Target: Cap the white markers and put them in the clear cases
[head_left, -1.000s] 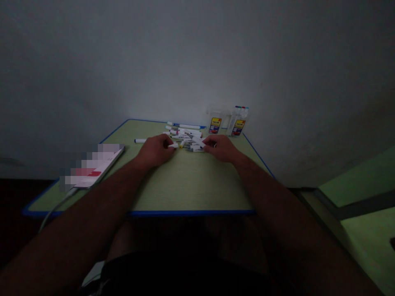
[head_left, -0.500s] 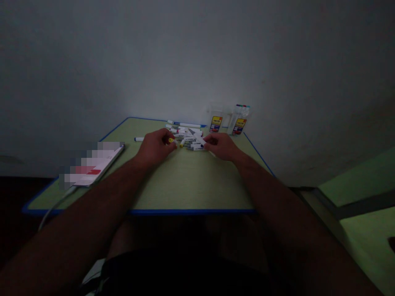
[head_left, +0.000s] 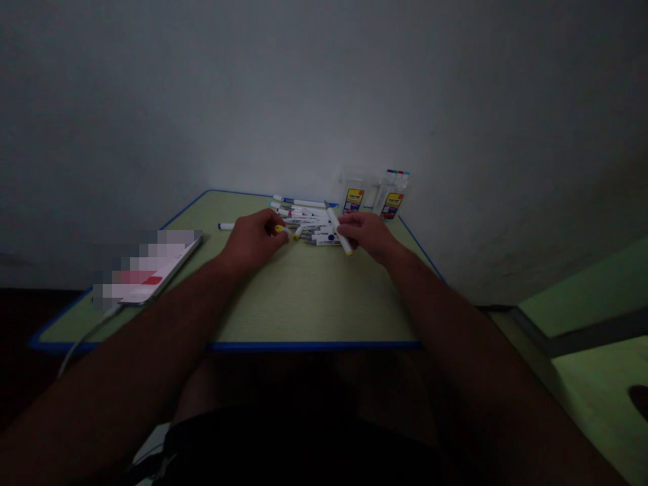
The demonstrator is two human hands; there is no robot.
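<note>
My right hand (head_left: 365, 233) is closed on a white marker (head_left: 338, 228), which slants with its grey tip up and away and its yellow end toward me. Between the thumb and fingers of my left hand (head_left: 254, 237) is a small marker cap (head_left: 281, 230) with a yellow end. A loose pile of white markers (head_left: 314, 219) lies between and behind my hands, several showing grey tips. Another cap (head_left: 298, 233), white and yellow, rests at the near side of the pile. A dark-ended marker (head_left: 225, 227) lies left of my left hand, partly hidden by it.
Two clear plastic cases (head_left: 353, 194) with yellow labels stand at the back right; the right-hand case (head_left: 392, 196) holds several markers. A flat device (head_left: 146, 280), partly pixelated, lies at the left with a white cable (head_left: 86, 334). The table (head_left: 314, 304) has a blue edge and meets the wall.
My right hand has turned the marker from lying slanted over the pile to a steeper angle, showing its yellow end. My left hand has turned its cap so the yellow end shows.
</note>
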